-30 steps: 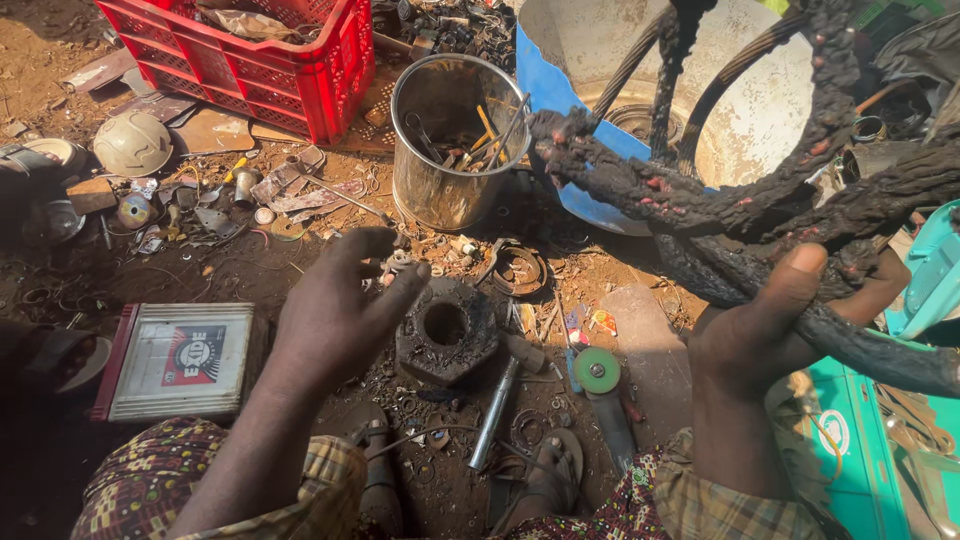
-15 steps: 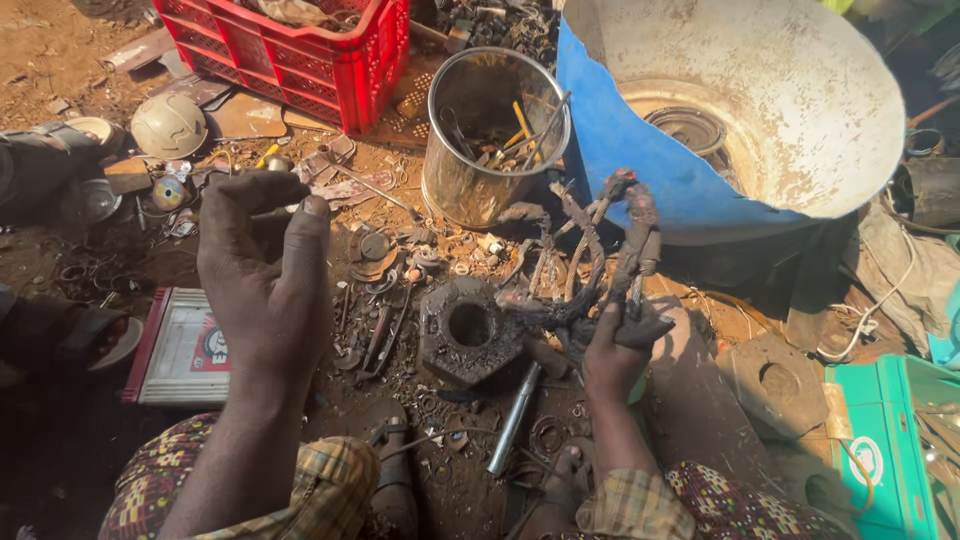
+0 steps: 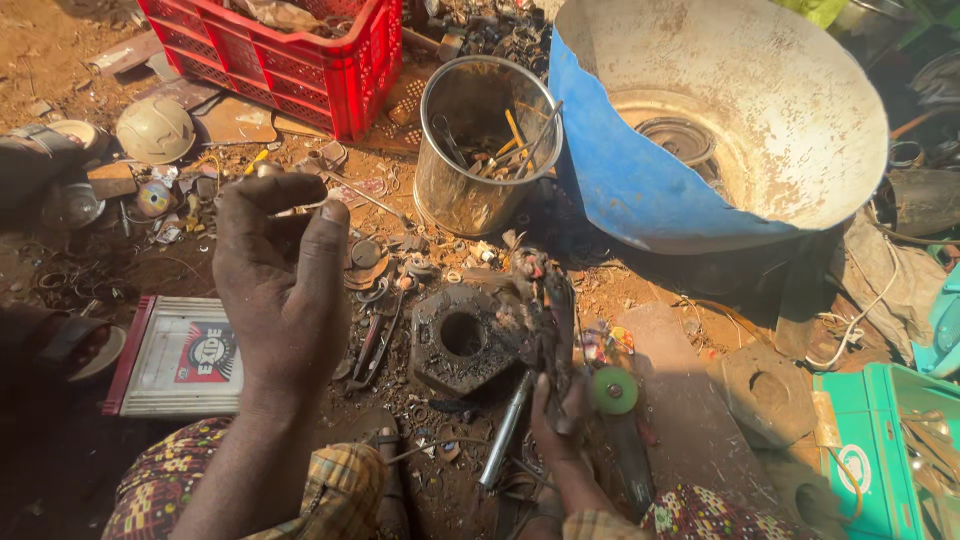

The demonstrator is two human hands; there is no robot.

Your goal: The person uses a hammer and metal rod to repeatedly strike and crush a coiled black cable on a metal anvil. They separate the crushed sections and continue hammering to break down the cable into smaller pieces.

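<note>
A left hand point(image 3: 285, 290), raised above the littered dirt, pinches a thin metal sliver point(image 3: 300, 209) at its fingertips, lifted as if for inspection. The right hand point(image 3: 560, 405) grips a blackened, grease-caked metal part point(image 3: 545, 315), propping it upright against a heavy hexagonal block point(image 3: 460, 340) below a dented tin point(image 3: 485, 145) of scrap.

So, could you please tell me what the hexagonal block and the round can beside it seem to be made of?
Hexagonal block: probably cast iron or steel, dark, rough and rust-brown around its centre hole. Round can: thin sheet metal, likely steel, with a dull grey sheen and stained walls.
</note>
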